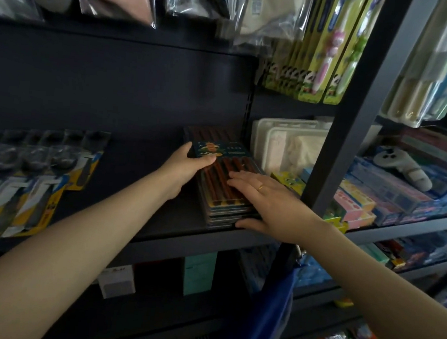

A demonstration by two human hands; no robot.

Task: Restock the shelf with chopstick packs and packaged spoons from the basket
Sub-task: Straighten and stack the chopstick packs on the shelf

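Now both hands meet on a stack of chopstick packs lying flat on the dark shelf. Gripping the stack's far left edge is the left hand, thumb over the top pack's printed card. Opposite it, the right hand lies spread and flat on the top pack, its thumb pressed against the stack's near corner. Past the right hand's fingers sit white plastic boxes, with a grey upright post beside them. Well left of the left hand lie carded knives.

lower chopstick packs hidden under the top pack; label print unreadable.
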